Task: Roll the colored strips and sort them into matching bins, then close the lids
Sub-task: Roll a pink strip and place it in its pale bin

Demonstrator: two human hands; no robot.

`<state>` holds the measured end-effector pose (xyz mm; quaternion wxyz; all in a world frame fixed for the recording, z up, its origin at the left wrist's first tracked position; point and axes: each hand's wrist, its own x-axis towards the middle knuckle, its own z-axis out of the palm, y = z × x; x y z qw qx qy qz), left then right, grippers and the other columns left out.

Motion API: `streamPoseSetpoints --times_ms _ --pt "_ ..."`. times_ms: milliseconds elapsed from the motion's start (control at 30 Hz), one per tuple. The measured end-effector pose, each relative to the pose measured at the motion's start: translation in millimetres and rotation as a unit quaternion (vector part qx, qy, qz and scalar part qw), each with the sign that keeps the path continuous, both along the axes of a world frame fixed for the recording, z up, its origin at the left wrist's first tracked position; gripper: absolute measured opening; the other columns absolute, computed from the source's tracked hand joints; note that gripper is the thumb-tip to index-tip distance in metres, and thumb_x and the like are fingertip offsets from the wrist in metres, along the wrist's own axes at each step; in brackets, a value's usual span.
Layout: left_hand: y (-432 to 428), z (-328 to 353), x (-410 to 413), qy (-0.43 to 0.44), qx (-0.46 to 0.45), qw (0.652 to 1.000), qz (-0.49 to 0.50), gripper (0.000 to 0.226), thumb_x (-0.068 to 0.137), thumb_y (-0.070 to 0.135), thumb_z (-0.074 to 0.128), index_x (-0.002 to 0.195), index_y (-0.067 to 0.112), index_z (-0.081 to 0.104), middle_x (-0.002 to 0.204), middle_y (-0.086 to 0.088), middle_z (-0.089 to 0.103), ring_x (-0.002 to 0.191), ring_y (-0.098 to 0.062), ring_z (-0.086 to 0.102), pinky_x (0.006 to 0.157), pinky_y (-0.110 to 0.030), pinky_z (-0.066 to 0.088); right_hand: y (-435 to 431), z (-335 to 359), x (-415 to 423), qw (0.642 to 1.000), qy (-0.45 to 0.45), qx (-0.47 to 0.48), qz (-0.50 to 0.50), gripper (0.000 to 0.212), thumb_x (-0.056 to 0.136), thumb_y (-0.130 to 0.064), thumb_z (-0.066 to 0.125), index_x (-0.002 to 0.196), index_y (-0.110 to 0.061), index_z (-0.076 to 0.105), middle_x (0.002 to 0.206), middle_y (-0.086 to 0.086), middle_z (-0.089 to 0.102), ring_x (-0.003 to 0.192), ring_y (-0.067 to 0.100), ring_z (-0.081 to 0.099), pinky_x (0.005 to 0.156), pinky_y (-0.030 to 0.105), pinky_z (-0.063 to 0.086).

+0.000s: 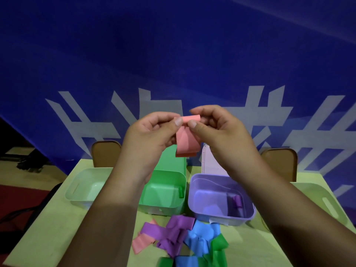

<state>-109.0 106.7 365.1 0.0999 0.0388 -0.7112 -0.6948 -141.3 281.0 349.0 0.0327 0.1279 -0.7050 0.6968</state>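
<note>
A pink strip (186,141) hangs in the air above the bins, its top end curled into a small roll. My left hand (152,132) pinches the roll's left end and my right hand (215,130) pinches its right end. Below stand a green bin (163,204) with a green roll (180,192) inside and a purple bin (200,207) holding a purple roll (238,202). A pale green bin (77,195) sits at the left, partly behind my left forearm. Loose pink, purple, blue and green strips (179,239) lie in a heap near the table's front.
Another pale bin (327,201) stands at the far right. Open lids rise behind the bins: brown (105,154), green (173,160), pinkish (207,162) and brown (279,163). The yellow-green table (48,237) ends at a blue wall with white marks.
</note>
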Motion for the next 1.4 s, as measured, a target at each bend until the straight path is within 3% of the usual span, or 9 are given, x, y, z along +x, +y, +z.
streamPoseSetpoints --times_ms 300,467,633,800,900,1000,1133,1200,1400 --pt "10 -5 6 -0.007 0.016 1.000 -0.018 0.023 0.098 0.014 0.077 0.121 0.016 0.077 0.111 -0.007 0.081 0.108 -0.026 0.079 0.098 -0.049 0.063 13 -3 6 0.999 -0.006 0.028 -0.031 0.012 0.100 -0.030 0.074 0.111 -0.034 0.075 0.097 -0.009 0.075 0.095 0.013 0.072 0.089 0.045 0.064" --pt "19 -6 7 -0.017 0.023 0.999 -0.025 0.021 0.100 0.027 0.075 0.116 0.012 0.079 0.109 -0.012 0.082 0.104 -0.029 0.080 0.097 -0.052 0.063 18 1 9 0.999 0.010 0.027 -0.028 0.016 0.099 -0.020 0.075 0.111 -0.032 0.075 0.087 -0.013 0.070 0.085 0.003 0.067 0.083 0.033 0.061" --pt "20 -7 4 -0.003 0.008 1.000 -0.005 0.014 0.099 0.017 0.077 0.113 0.016 0.080 0.105 -0.010 0.082 0.103 -0.030 0.080 0.096 -0.053 0.064 18 1 7 1.000 0.001 0.011 -0.009 0.023 0.098 -0.011 0.075 0.115 -0.025 0.074 0.085 -0.017 0.072 0.083 -0.002 0.068 0.078 0.021 0.056" --pt "18 -4 2 0.000 0.016 1.000 -0.017 0.019 0.097 0.009 0.076 0.116 0.013 0.078 0.108 -0.012 0.081 0.105 -0.032 0.079 0.098 -0.056 0.063 21 3 4 1.000 -0.019 0.013 -0.001 0.019 0.097 -0.027 0.078 0.116 -0.028 0.074 0.094 -0.004 0.078 0.091 0.013 0.076 0.092 0.047 0.064" --pt "17 -3 1 0.000 0.022 0.999 -0.026 0.021 0.097 0.005 0.075 0.116 0.015 0.078 0.110 -0.012 0.080 0.108 -0.032 0.078 0.100 -0.056 0.062 19 2 1 0.999 -0.017 0.035 -0.010 0.015 0.098 -0.028 0.078 0.112 -0.030 0.076 0.097 -0.001 0.078 0.094 0.017 0.076 0.092 0.052 0.063" --pt "15 -2 1 -0.010 0.034 0.999 -0.026 0.025 0.098 0.005 0.075 0.120 0.016 0.077 0.111 -0.008 0.081 0.109 -0.028 0.079 0.101 -0.053 0.062 19 1 -2 0.998 -0.005 0.054 -0.012 0.014 0.098 -0.025 0.078 0.110 -0.031 0.075 0.097 0.000 0.075 0.091 0.011 0.073 0.090 0.045 0.064" --pt "18 -2 -3 -0.006 0.041 0.999 -0.013 0.021 0.097 0.010 0.077 0.118 0.014 0.075 0.108 -0.009 0.082 0.107 -0.029 0.080 0.101 -0.055 0.062 19 2 -5 0.999 0.015 0.051 -0.012 0.018 0.098 -0.016 0.076 0.108 -0.031 0.072 0.089 -0.011 0.072 0.083 -0.002 0.068 0.077 0.022 0.058" --pt "19 -2 -6 0.000 0.042 0.999 -0.007 0.016 0.098 0.011 0.077 0.114 0.013 0.077 0.106 -0.011 0.082 0.105 -0.031 0.080 0.100 -0.055 0.062 19 3 -7 0.999 0.013 0.040 -0.015 0.021 0.097 -0.013 0.076 0.109 -0.029 0.073 0.091 -0.012 0.073 0.085 -0.002 0.068 0.076 0.020 0.055" --pt "14 1 -11 0.014 0.038 0.999 -0.014 0.020 0.097 0.004 0.075 0.115 0.013 0.076 0.105 -0.011 0.081 0.104 -0.029 0.080 0.095 -0.048 0.065 15 5 -13 1.000 -0.027 0.002 -0.004 0.015 0.098 -0.021 0.078 0.112 -0.025 0.074 0.091 -0.004 0.076 0.090 0.015 0.075 0.090 0.046 0.063"
